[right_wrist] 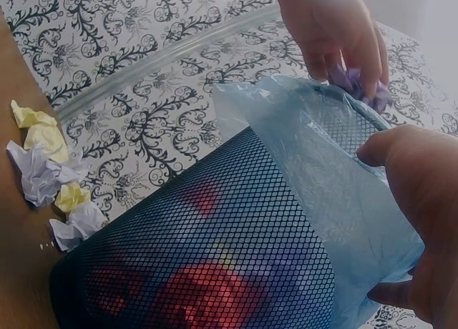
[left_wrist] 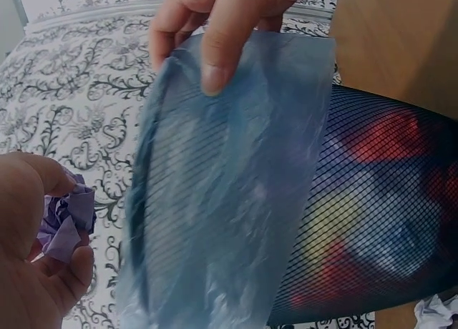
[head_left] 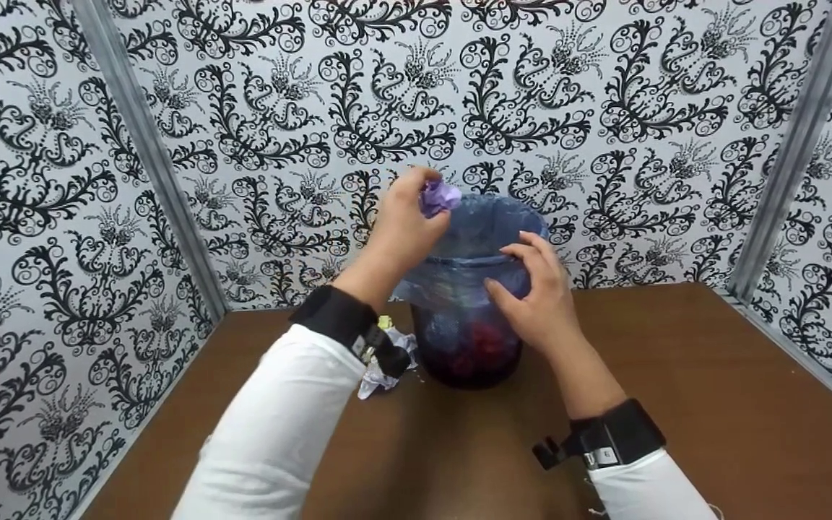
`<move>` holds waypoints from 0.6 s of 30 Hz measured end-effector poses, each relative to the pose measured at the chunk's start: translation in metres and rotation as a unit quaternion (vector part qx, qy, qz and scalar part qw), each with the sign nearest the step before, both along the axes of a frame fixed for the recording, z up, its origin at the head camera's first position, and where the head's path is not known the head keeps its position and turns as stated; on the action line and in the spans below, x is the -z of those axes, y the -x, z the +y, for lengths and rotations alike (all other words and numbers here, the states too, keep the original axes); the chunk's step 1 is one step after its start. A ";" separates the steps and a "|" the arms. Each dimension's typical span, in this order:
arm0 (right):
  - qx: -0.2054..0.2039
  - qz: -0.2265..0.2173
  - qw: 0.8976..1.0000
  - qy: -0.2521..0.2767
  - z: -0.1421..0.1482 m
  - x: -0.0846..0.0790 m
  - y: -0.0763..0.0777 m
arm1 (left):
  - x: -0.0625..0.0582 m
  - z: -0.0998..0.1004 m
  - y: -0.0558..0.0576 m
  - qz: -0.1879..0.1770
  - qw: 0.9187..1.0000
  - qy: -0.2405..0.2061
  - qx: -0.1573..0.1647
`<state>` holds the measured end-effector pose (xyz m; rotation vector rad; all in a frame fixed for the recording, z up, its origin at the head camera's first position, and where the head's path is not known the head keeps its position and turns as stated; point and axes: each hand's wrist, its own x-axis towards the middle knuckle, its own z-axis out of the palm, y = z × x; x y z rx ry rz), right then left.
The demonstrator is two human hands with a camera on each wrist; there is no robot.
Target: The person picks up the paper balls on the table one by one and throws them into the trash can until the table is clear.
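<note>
In the head view my left hand (head_left: 405, 220) pinches a crumpled ball of purple paper (head_left: 441, 197) at the left of the bin's mouth. The mesh wastebasket (head_left: 459, 347) stands on the table, with a thin blue plastic liner (head_left: 452, 282) folded over its rim. My right hand (head_left: 542, 296) grips the rim on the right; the left wrist view shows its thumb (left_wrist: 217, 57) on the liner's outer side. Through the mesh (right_wrist: 236, 229) show red, yellow and pale crumpled pieces inside. The right wrist view has the purple ball (right_wrist: 361, 87) just beyond the rim.
Several crumpled white and yellow papers (right_wrist: 46, 161) lie on the table left of the wastebasket, partly behind my left wrist in the head view. A brown table (head_left: 676, 375) carries everything. Patterned walls (head_left: 416, 87) with metal strips enclose its back and sides.
</note>
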<state>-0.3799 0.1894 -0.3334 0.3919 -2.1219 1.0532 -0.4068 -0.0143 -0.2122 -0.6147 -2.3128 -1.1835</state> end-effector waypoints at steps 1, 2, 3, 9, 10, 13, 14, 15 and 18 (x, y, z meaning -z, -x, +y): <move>0.000 0.001 1.000 0.000 0.000 0.000 0.000 | 0.001 0.002 0.002 0.001 1.000 0.005 -0.004; -0.001 0.001 1.000 0.000 0.000 0.000 0.000 | 0.002 0.005 0.004 0.001 1.000 0.011 -0.007; -0.001 0.002 1.000 0.000 0.000 0.000 0.000 | 0.003 0.007 0.005 0.000 1.000 0.016 -0.009; -0.004 0.010 1.000 0.001 0.000 0.000 0.001 | 0.003 0.014 0.012 -0.005 0.998 0.054 -0.006; -0.005 0.014 1.000 0.001 0.000 0.000 0.001 | 0.002 0.014 0.013 -0.003 0.998 0.063 -0.010; -0.010 0.023 1.000 0.001 0.001 0.001 0.002 | 0.001 0.016 0.013 -0.008 0.996 0.085 -0.024; -0.012 0.026 1.000 0.001 0.001 0.001 0.002 | 0.001 0.017 0.013 -0.012 0.995 0.092 -0.028; -0.014 0.028 1.000 0.001 0.001 0.001 0.002 | 0.002 0.018 0.013 -0.017 0.994 0.100 -0.033; -0.013 0.025 1.000 0.002 0.001 0.002 0.002 | 0.003 0.019 0.013 -0.039 0.991 0.117 -0.040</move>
